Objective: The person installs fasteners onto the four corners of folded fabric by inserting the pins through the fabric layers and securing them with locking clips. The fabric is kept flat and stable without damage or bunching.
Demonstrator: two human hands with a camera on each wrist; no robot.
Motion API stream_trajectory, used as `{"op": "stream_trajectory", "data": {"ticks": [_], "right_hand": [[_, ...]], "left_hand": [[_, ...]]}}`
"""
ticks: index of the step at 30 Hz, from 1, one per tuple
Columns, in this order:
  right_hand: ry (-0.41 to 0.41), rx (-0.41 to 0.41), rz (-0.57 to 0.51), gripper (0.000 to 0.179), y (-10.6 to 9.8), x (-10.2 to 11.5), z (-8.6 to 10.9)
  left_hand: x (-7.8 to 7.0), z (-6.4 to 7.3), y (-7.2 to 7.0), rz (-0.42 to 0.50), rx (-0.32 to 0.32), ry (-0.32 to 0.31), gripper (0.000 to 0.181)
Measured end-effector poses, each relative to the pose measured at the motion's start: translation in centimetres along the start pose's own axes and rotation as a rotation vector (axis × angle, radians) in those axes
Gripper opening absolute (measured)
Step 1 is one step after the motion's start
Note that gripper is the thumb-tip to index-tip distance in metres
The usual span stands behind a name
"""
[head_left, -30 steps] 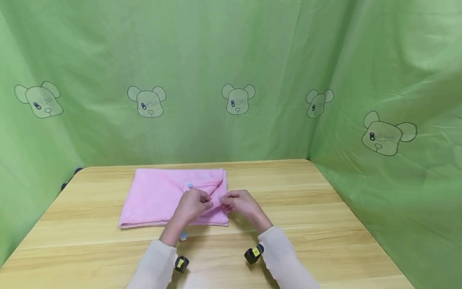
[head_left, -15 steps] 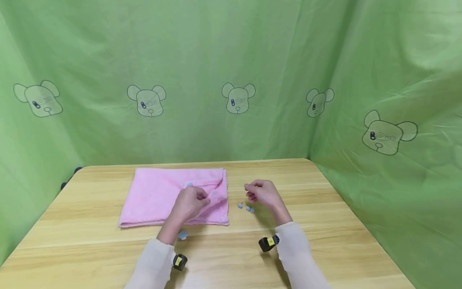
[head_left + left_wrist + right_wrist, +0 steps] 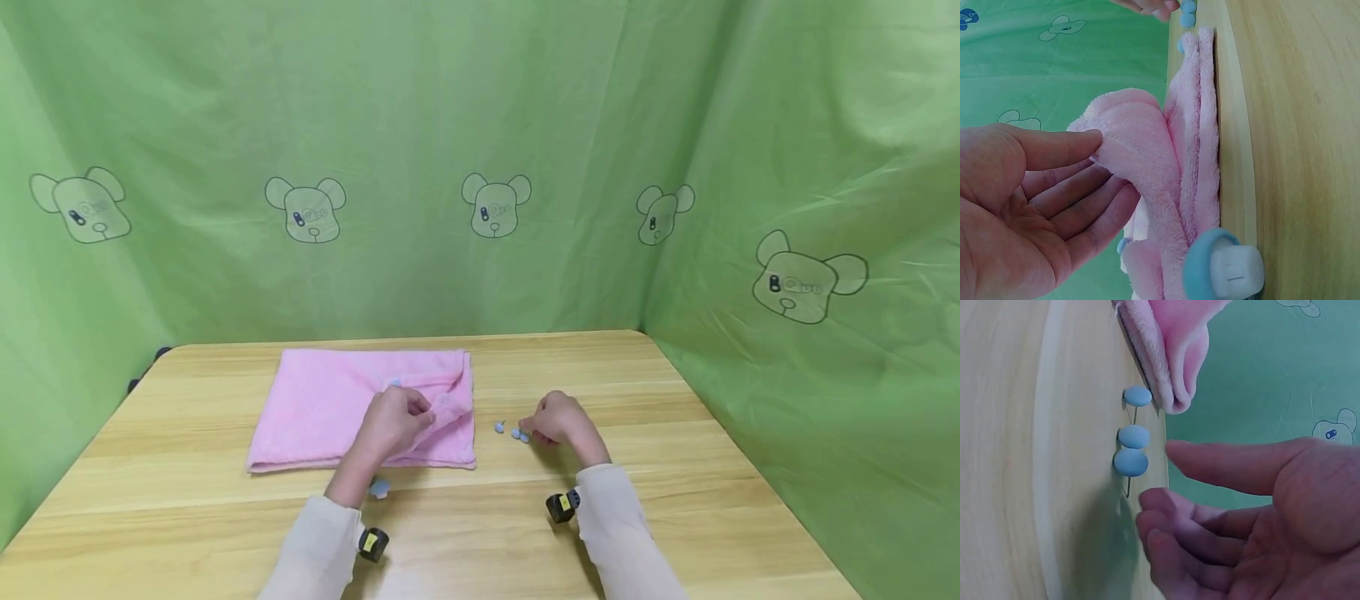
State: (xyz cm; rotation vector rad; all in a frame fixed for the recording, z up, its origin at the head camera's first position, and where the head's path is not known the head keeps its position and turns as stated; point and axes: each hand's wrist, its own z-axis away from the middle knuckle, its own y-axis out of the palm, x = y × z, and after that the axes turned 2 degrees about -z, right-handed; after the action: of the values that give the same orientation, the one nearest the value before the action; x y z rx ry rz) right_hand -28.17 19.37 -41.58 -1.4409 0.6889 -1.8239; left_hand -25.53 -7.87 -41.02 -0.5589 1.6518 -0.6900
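Cloth [image 3: 322, 408], folded on the table [image 3: 225, 533]; the left hand [image 3: 396, 418] pinches a raised part between thumb and fingers, while the right hand [image 3: 557, 418], its thumb and fingertips a little apart, hovers just beside three blue pins [image 3: 1134, 435] lying near the cloth's edge

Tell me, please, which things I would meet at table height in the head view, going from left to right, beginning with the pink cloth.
Pink cloth → single blue-headed pin → two blue-headed pins together → right hand.
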Motion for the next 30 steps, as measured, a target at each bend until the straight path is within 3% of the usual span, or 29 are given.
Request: {"op": "stream_trajectory", "data": {"ticks": [14,30], "right_hand": [[0.035,0.045,0.016,0.024,0.2,-0.04,0.08],[0.05,0.055,0.041,0.005,0.33,-0.48,-0.28]], "left_hand": [[0.03,-0.01,0.1,-0.001,0.001,-0.001,0.005],[0.14,-0.05,0.3,0.007,0.011,-0.012,0.006]]}}
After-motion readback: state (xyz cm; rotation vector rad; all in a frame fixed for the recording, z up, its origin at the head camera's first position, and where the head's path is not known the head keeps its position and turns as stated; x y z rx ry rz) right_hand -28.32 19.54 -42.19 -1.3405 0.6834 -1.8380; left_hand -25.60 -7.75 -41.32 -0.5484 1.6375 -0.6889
